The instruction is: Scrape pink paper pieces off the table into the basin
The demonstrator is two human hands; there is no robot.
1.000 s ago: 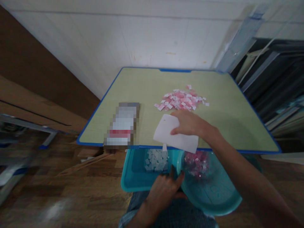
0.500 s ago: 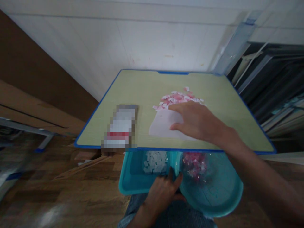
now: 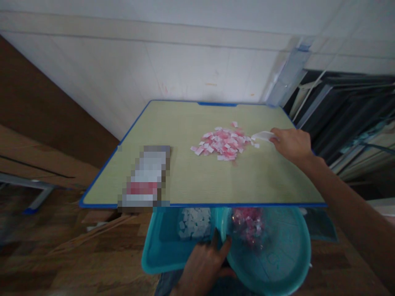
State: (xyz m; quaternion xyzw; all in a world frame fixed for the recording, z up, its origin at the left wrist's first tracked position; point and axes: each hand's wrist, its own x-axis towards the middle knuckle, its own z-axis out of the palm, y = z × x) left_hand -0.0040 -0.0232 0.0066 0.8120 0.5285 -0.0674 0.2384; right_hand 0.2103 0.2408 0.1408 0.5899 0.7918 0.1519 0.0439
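Note:
My right hand (image 3: 293,144) pinches a thin white sheet (image 3: 263,135) between thumb and fingers. The sheet's far edge is by the right side of a loose pile of small pink and white pieces (image 3: 225,142) on the pale green folding table (image 3: 197,185). Below the table's front edge, my left hand (image 3: 205,261) is closed on the near left rim of a round teal basin (image 3: 296,275), beside the rim of a rectangular teal basin (image 3: 146,259). Part of its grip is hidden.
White pieces (image 3: 195,223) lie in the rectangular basin. A clear bag of pink pieces (image 3: 248,226) sits in the round one. A blurred-out flat object (image 3: 146,174) rests at the table's left. Dark panels (image 3: 348,102) lean at the right, near a white wall (image 3: 185,65).
My right hand has moved right with the white sheet, which lay flat before the pile and is now at its right side. More of the pile shows. My left hand stays at the rim.

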